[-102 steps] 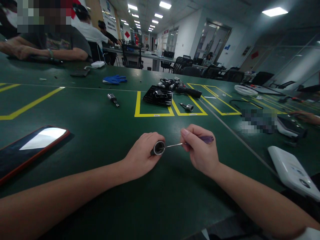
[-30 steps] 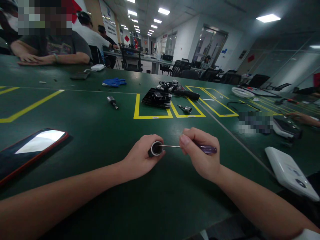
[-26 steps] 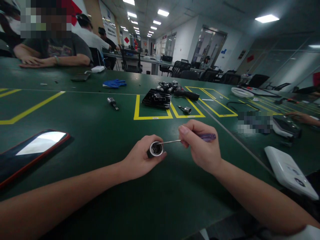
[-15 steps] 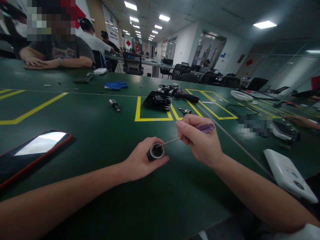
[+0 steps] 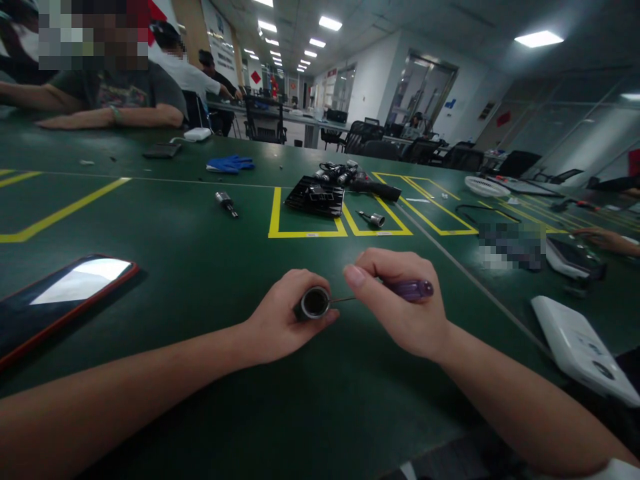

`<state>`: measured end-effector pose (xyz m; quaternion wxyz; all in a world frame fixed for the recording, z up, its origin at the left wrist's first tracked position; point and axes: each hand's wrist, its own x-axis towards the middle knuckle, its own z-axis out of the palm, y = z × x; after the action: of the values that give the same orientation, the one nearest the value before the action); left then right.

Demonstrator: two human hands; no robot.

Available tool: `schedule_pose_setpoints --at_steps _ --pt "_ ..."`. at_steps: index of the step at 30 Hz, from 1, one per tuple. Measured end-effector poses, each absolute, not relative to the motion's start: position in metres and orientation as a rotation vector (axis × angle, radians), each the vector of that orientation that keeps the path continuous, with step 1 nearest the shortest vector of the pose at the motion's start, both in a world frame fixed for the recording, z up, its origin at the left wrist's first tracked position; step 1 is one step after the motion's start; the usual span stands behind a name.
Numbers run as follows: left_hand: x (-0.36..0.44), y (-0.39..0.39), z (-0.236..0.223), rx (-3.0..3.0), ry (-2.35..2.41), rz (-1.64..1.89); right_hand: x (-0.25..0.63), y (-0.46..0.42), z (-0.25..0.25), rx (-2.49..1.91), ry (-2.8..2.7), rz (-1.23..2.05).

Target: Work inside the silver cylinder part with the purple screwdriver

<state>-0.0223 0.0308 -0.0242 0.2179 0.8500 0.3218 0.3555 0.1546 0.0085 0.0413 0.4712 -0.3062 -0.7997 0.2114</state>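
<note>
My left hand (image 5: 285, 313) is closed round a short dark tube (image 5: 301, 312), whose round open end with a pale metal rim faces me. The inside of the tube looks dark. My right hand (image 5: 403, 303) grips a screwdriver by its translucent purple handle (image 5: 415, 289), between thumb and curled fingers. Its thin metal shaft points left and reaches the right side of the tube's rim. Whether the tip touches the tube or lies behind it, I cannot tell.
Beyond my hands lie two small metal parts with prongs (image 5: 227, 203) (image 5: 371, 219), a black patterned packet (image 5: 315, 197) and a blue glove (image 5: 230, 164). A phone (image 5: 75, 287) lies at left, a white device (image 5: 583, 347) at right. A co-worker's arms (image 5: 120, 117) rest across the table.
The screwdriver's tip has come out of the tube's opening to the right side of its rim. My right hand has lowered slightly, and the shaft lies flatter. The co-worker's arm has shifted.
</note>
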Motion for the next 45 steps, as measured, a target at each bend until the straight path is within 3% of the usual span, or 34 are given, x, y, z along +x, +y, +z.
schedule_pose_setpoints --at_steps 12,20,23,35,41,45 --pt "-0.018 0.025 -0.020 2.581 1.034 0.984 0.155 0.003 0.029 -0.626 -2.057 0.387" --pt "-0.017 0.026 -0.021 2.451 1.102 1.002 0.155 0.025 0.004 -0.793 -1.328 1.129" --pt "-0.018 0.027 -0.021 2.433 1.079 0.996 0.154 0.029 0.002 -0.797 -1.234 1.212" --pt "-0.020 0.030 -0.021 2.422 0.998 0.984 0.154 0.022 0.012 -0.746 -1.447 0.939" --pt "-0.021 0.031 -0.027 2.281 1.026 0.995 0.146 0.019 0.041 -0.857 -1.817 0.728" --pt "-0.022 0.031 -0.031 2.171 0.952 1.033 0.139 0.022 0.059 -0.848 -2.015 0.770"
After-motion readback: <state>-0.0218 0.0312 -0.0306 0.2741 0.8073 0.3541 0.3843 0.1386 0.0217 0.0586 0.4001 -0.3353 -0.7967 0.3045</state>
